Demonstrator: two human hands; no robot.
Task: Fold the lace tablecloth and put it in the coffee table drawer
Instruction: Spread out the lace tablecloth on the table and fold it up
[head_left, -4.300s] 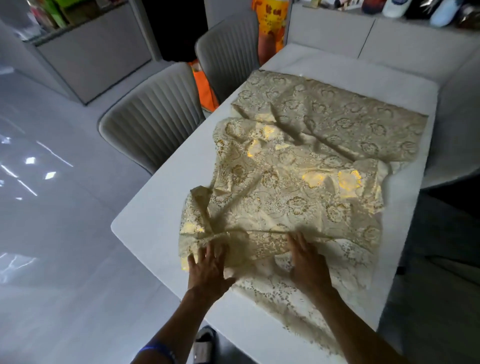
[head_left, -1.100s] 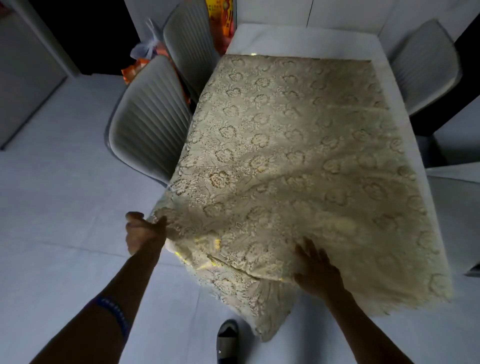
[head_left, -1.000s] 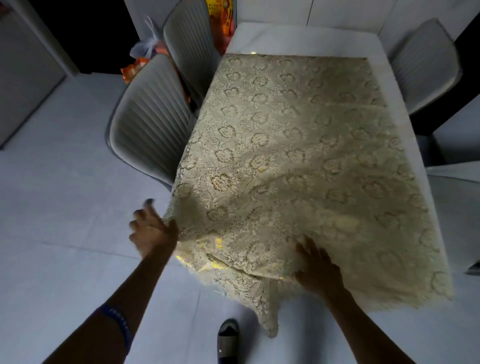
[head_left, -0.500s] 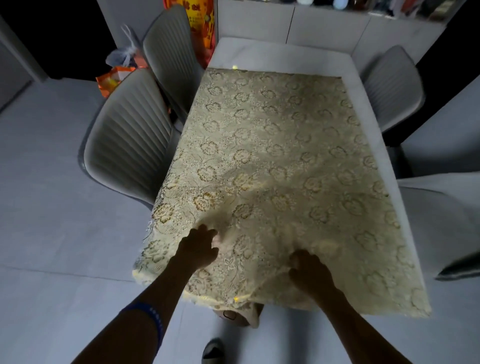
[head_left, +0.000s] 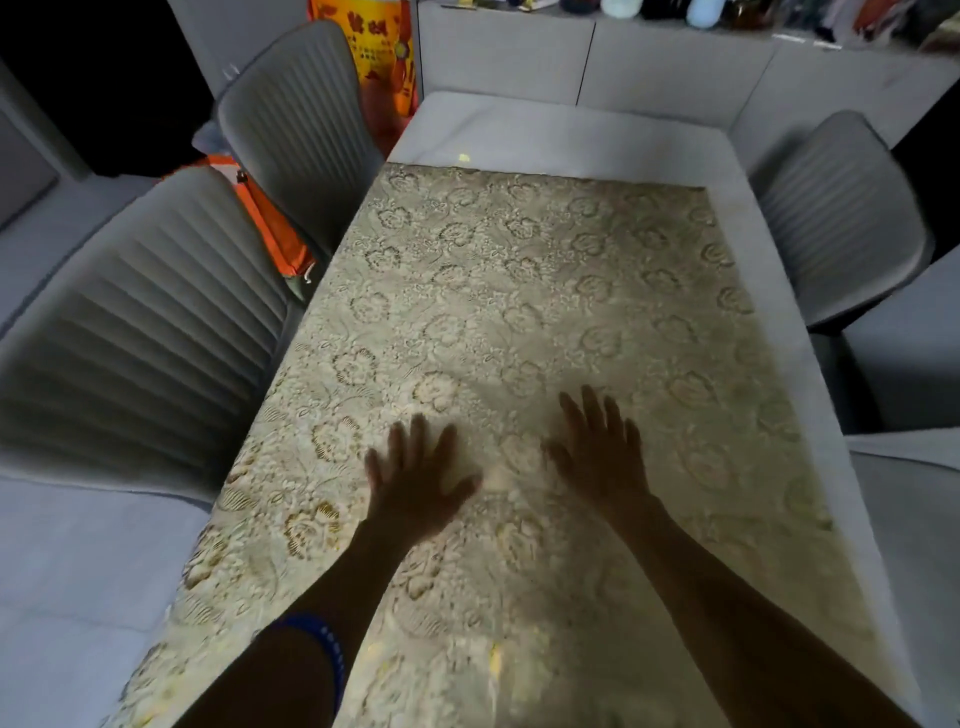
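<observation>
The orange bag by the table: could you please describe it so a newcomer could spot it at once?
Start at the table under the lace cloth. On its left stand two grey ribbed chairs; the orange bag sits between them, the only bright thing low on that side.

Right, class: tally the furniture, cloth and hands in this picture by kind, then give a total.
Grey chairs: 3
Table: 1
Lace tablecloth: 1
Hands: 2, left hand, right hand
Total: 7
</observation>
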